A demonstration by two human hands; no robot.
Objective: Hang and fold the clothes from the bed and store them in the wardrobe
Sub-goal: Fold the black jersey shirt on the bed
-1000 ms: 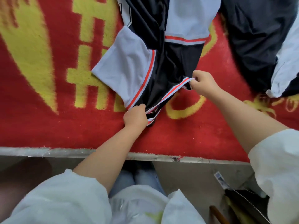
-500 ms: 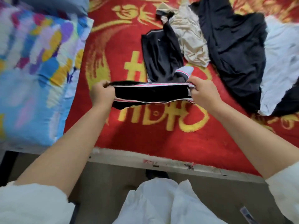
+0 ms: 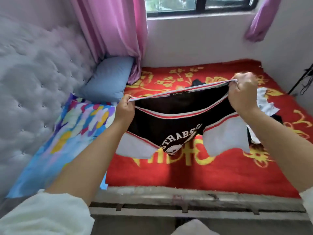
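A black T-shirt [image 3: 169, 129] with white sleeves, red-and-white trim and white lettering hangs in the air above the bed. My left hand [image 3: 124, 108] pinches one end of its collar and my right hand [image 3: 243, 94] pinches the other end, stretching the neck opening wide. The shirt's body and sleeves dangle over the red blanket [image 3: 186, 170]. Behind my right arm lie other clothes [image 3: 266, 106], white and dark, mostly hidden by the arm and the shirt.
A blue pillow [image 3: 110, 78] and a colourful quilt [image 3: 67, 133] lie at the left by the padded grey headboard [image 3: 30, 78]. Pink curtains [image 3: 115, 26] hang by the window [image 3: 194, 5]. The bed's grey front edge [image 3: 186, 197] runs below my arms.
Both hands lifted the shirt by its collar off the blanket and pulled the neck opening wide. My view rose from the blanket to the whole bed and the window.
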